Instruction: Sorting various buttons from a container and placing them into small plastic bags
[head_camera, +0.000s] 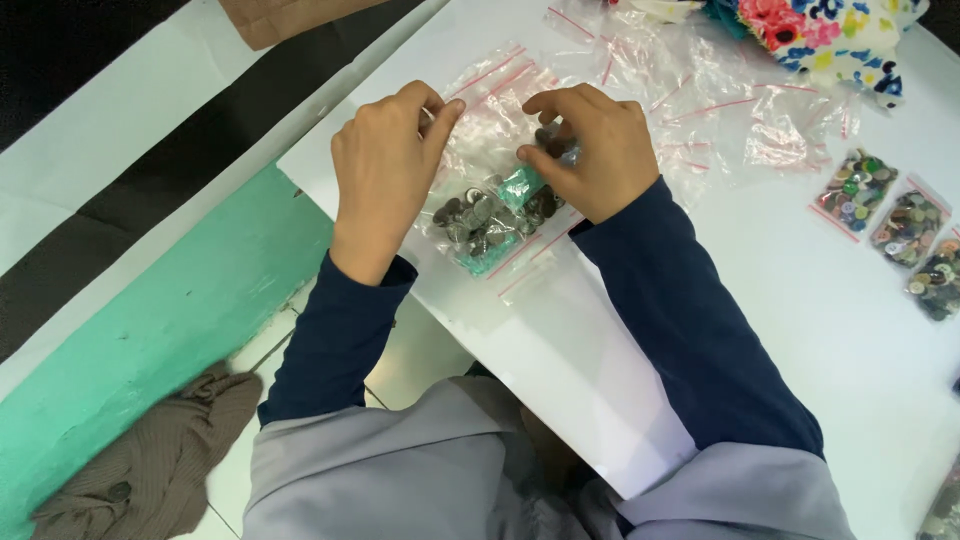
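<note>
Hands: left hand (385, 165) and right hand (585, 145) pinch button-filled zip bag (490, 215) on worktop (800, 330); three filled bags (905, 230) done, empty bags (700, 100) left.

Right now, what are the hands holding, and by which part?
Both hands hold a clear zip bag of buttons by its upper part: the left hand pinches the top left edge, the right hand grips the right side.

View, single: the camera sat on your head and looked steeply down and forward, close over your left hand (385, 165) and right hand (590, 150). It faced the white flat table (800, 330), set diagonally in frame. Your dark blue sleeves (690, 320) entered from the lower edge. No second view overlapped.
</note>
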